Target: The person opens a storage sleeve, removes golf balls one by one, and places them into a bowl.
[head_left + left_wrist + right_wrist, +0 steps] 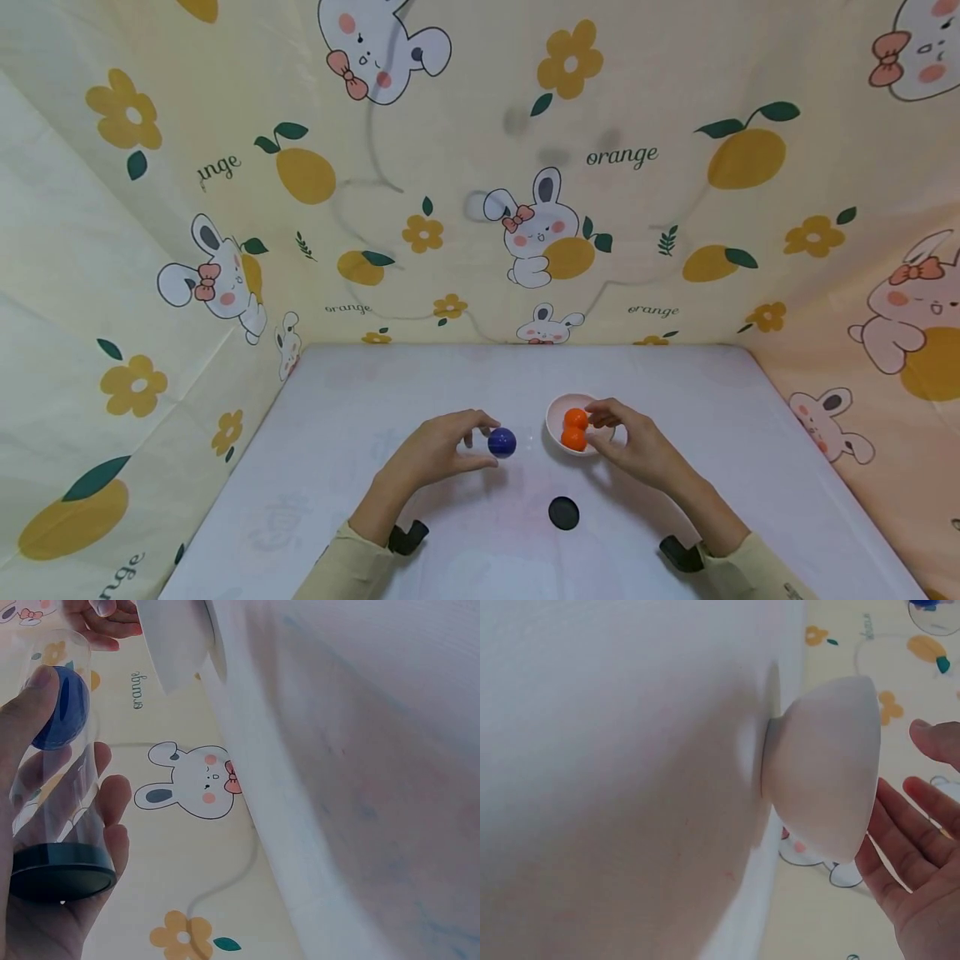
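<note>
My left hand (442,450) grips a clear tube (56,814) lying sideways above the table. A dark base (64,871) caps its end near the palm, and the other end points toward the bowl. Inside sits a blue ball (502,442), with the thumb against the wall beside it in the left wrist view. Two orange balls (575,418) lie in a small white bowl (557,417). My right hand (637,442) is at the bowl's right side with fingers spread and nothing held, its thumb over the rim close to the nearer orange ball.
A black disc (564,513) lies flat on the white tabletop (480,375), nearer to me than the bowl. A printed cloth (465,125) with rabbits and oranges hangs behind the table and along both sides. Each wrist wears a black band (408,538).
</note>
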A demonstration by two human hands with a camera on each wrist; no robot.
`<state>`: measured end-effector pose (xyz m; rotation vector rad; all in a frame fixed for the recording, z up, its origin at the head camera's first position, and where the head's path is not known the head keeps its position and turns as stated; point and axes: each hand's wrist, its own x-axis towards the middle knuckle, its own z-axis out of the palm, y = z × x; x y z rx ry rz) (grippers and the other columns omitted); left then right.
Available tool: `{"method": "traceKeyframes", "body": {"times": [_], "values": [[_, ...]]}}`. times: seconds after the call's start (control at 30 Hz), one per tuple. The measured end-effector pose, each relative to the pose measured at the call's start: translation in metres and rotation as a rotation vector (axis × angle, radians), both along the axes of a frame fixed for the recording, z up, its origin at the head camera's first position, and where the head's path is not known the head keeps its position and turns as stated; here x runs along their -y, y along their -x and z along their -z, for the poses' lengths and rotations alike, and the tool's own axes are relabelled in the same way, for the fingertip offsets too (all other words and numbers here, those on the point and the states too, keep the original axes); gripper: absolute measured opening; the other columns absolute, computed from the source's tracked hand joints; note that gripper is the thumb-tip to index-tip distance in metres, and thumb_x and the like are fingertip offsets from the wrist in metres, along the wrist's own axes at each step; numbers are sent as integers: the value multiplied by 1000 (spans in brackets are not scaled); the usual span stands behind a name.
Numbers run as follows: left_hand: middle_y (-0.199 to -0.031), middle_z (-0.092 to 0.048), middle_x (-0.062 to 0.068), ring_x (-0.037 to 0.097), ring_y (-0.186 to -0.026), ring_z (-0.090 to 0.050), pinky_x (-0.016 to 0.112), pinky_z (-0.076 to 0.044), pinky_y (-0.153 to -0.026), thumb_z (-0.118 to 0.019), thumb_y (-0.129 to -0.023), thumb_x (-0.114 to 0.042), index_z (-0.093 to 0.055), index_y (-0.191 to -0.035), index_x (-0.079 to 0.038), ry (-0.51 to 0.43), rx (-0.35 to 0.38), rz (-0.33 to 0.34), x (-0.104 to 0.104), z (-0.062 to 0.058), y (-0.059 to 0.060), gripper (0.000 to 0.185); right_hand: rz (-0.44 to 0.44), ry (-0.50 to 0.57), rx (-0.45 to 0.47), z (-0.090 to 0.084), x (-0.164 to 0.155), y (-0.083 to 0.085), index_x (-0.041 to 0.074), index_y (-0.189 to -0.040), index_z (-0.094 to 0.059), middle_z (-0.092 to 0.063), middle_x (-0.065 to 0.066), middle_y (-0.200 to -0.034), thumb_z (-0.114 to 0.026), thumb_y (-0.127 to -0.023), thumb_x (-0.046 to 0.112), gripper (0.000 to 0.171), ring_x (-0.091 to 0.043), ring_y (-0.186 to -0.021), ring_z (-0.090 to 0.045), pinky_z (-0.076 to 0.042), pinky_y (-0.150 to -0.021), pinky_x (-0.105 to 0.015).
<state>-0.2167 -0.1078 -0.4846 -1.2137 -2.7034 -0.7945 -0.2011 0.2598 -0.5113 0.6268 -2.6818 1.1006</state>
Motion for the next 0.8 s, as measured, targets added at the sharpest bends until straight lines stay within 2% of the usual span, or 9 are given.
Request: {"method": "traceKeyframes", "body": {"times": [0.13,0.3,0.5,0.67,0.8], "values": [[-121,-75,-7,8,-90,-66,23,-55,-76,-86,-93,-41,-67,-134,-21,6,-9,-3,-1,-1,0,50,-8,8,13,0,1,0,5,-133,-65,-76,-5,-115,-85,-93,8,45,-23,-106,-70,-59,-94,-45],[-122,-75,-7,9,-91,-66,22,-55,-76,-87,-92,-39,-66,-134,-20,14,0,-5,-2,-2,-1,50,-34,44,-26,1,1,1,4,-129,-67,-77,-6,-116,-84,-93,4,41,-25,-104,-72,-60,-93,-40],[-122,-75,-7,11,-92,-67,23,-55,-77,-87,-92,-40,-66,-135,-20,16,15,-8,-2,-3,-2,51,-58,95,-75,3,7,0,2,-126,-68,-76,-7,-113,-85,-90,0,40,-27,-101,-73,-61,-91,-44],[-123,-75,-7,11,-92,-67,22,-55,-77,-86,-93,-42,-66,-134,-20,21,29,-11,-2,-2,-1,51,-77,125,-96,7,16,-2,3,-125,-69,-76,-2,-112,-86,-89,0,40,-22,-98,-73,-62,-89,-48],[-123,-75,-6,11,-92,-67,22,-55,-78,-86,-93,-41,-66,-134,-20,23,32,-14,-2,-1,-2,51,-93,155,-94,8,23,-4,5,-125,-69,-75,-4,-116,-86,-90,1,39,-19,-100,-72,-62,-89,-48]]}}
